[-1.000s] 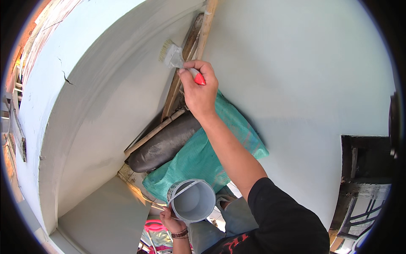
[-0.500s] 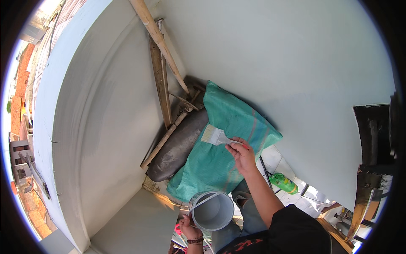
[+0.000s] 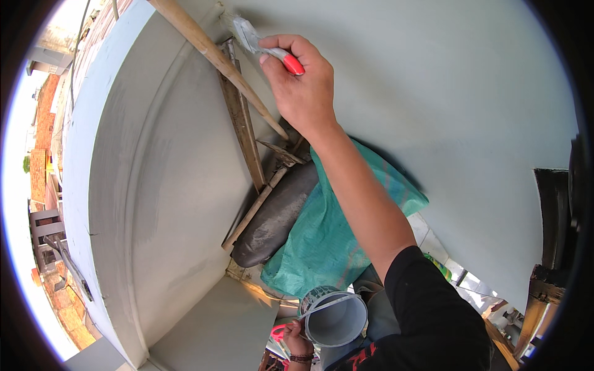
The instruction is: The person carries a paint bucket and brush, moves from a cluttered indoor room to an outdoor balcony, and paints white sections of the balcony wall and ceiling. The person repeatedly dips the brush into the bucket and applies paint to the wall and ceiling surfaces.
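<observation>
Pale wall [image 3: 458, 99] behind, right hand [image 3: 304, 88] grips a brush [image 3: 247, 35], left hand [image 3: 296, 339] holds a bucket [image 3: 315, 298], grey inside.

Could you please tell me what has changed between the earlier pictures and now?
The right hand, holding the brush, came down over the green sack, then rose up toward the wall beyond it. Nothing was taken hold of or let go. The left hand still holds the bucket; the sack stays in place.
</observation>
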`<action>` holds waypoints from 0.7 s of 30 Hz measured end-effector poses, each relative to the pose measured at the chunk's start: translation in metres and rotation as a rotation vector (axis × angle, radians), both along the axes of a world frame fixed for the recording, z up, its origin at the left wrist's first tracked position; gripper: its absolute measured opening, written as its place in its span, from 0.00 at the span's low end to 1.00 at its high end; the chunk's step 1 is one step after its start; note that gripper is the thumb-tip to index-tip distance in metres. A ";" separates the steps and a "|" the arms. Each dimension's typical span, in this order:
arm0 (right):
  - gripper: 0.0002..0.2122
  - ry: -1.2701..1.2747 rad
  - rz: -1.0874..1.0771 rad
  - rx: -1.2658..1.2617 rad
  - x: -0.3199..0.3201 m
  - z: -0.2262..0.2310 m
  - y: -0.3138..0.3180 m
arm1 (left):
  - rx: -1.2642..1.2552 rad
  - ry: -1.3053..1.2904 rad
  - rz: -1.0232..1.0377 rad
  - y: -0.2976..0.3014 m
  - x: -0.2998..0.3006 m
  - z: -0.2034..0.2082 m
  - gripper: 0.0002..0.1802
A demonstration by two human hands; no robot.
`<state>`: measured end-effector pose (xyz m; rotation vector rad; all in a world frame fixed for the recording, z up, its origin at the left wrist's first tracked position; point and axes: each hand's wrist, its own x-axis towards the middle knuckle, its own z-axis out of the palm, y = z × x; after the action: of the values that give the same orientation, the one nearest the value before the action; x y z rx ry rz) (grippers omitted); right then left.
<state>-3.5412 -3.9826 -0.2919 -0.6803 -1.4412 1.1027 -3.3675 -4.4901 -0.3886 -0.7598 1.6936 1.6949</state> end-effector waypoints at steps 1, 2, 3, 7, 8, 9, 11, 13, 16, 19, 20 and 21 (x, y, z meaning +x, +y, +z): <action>0.07 -0.016 -0.018 0.041 -0.013 0.006 0.007 | -0.008 -0.033 0.020 -0.002 0.002 -0.003 0.15; 0.07 0.004 -0.064 0.110 -0.025 0.007 0.016 | -0.013 -0.066 0.035 -0.003 0.002 -0.005 0.15; 0.07 0.023 -0.111 0.179 -0.036 0.007 0.024 | -0.013 -0.066 0.027 -0.005 0.002 -0.006 0.15; 0.06 0.018 -0.030 0.189 -0.042 0.010 0.022 | 0.011 -0.037 0.019 0.003 -0.001 -0.003 0.15; 0.06 -0.005 -0.004 0.127 -0.037 0.013 0.020 | 0.022 -0.021 0.021 0.005 -0.003 -0.001 0.15; 0.06 -0.028 0.022 0.064 -0.029 0.016 0.019 | 0.002 -0.026 0.026 0.005 -0.003 -0.001 0.15; 0.05 -0.026 0.000 0.015 -0.025 0.017 0.024 | -0.036 -0.034 0.020 0.008 -0.005 -0.001 0.15; 0.06 0.023 -0.079 0.036 -0.033 0.014 0.029 | -0.035 -0.050 0.029 0.014 -0.009 0.001 0.16; 0.06 -0.014 0.011 0.129 -0.033 0.016 0.024 | -0.017 -0.046 0.039 0.016 -0.010 0.002 0.16; 0.06 0.014 0.004 -0.061 -0.022 0.023 0.020 | 0.006 -0.029 0.046 0.014 -0.009 0.000 0.15; 0.06 0.035 -0.014 -0.012 -0.025 0.019 0.021 | 0.014 -0.025 0.045 0.014 -0.010 0.000 0.15; 0.06 0.057 -0.031 0.037 -0.031 0.012 0.021 | 0.017 -0.021 0.042 0.014 -0.010 0.000 0.15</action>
<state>-3.5726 -3.9614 -0.2800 -0.6384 -1.3946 1.0609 -3.3772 -4.4761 -0.3884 -0.8080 1.6584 1.7218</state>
